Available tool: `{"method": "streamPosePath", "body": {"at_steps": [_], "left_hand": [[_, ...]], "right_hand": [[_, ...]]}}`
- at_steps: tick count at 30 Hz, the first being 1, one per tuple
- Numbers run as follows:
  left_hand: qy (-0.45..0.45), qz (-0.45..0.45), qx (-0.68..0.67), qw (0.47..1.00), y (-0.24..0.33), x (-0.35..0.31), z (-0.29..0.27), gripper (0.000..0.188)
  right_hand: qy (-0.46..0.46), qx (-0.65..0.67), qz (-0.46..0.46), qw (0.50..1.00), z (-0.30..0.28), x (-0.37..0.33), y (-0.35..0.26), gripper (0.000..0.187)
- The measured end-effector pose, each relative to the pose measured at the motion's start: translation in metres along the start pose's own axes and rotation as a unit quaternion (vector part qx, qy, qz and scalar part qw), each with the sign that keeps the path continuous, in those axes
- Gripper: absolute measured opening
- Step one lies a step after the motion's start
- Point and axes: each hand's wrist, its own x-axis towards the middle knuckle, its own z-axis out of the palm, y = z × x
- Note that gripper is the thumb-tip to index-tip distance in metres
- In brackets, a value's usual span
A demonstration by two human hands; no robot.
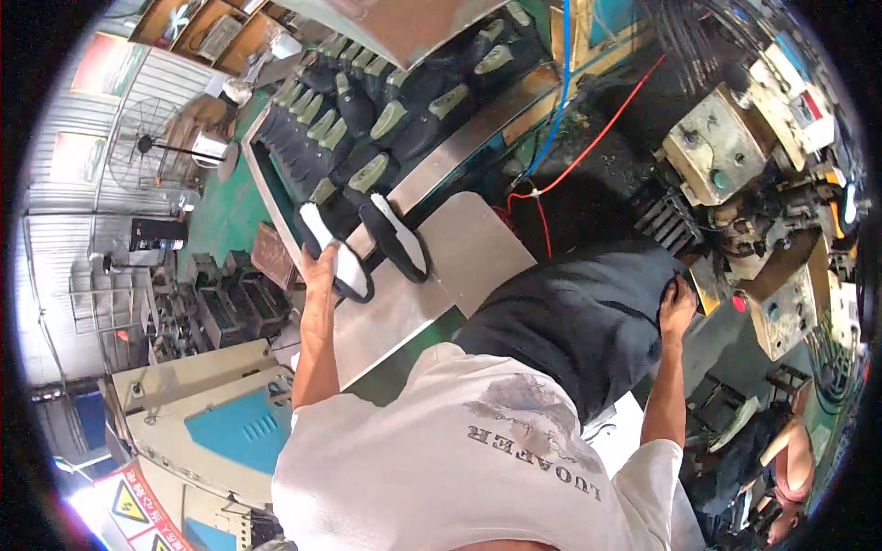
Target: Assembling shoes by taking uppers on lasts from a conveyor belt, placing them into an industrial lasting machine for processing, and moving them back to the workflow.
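Observation:
My left hand (320, 268) is closed on the near side of a black shoe with a white inside (340, 262), at the edge of a metal table (381, 317). Just right of it lies a second black shoe (404, 246), also white inside, apart from my hand. My right hand (678, 308) lies against the dark cloth over my leg (588, 308), holding nothing, with its fingers bent and slightly apart.
Beyond the table a framed conveyor (266, 174) carries many black shoes with olive insides (367, 172). Blue (559, 119) and red hoses (597, 133) hang at right. Control boxes (717, 147) stand far right. A seated person (781, 459) is at lower right.

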Motion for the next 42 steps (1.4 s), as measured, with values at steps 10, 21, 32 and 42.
{"method": "streamPosePath", "body": {"at_steps": [10,21,32,42], "left_hand": [[0.106,-0.106,0.036,0.988,-0.116,-0.001,-0.004,0.088],[-0.056,0.219,0.466,0.855,-0.003,0.039,0.066,0.067],[-0.716,0.167,0.175,0.655,0.053,-0.263,0.442,0.044],[-0.828,0.358,0.275,0.332,-0.007,-0.374,0.442,0.038]], "right_hand": [[-0.051,-0.068,0.034,0.996,0.007,0.004,-0.008,0.036],[0.010,0.010,0.080,0.997,-0.020,-0.047,0.005,0.043],[0.274,-0.042,0.663,0.696,-0.126,-0.424,0.000,0.041],[0.065,-0.033,0.953,0.295,-0.128,-0.782,-0.254,0.086]]}}
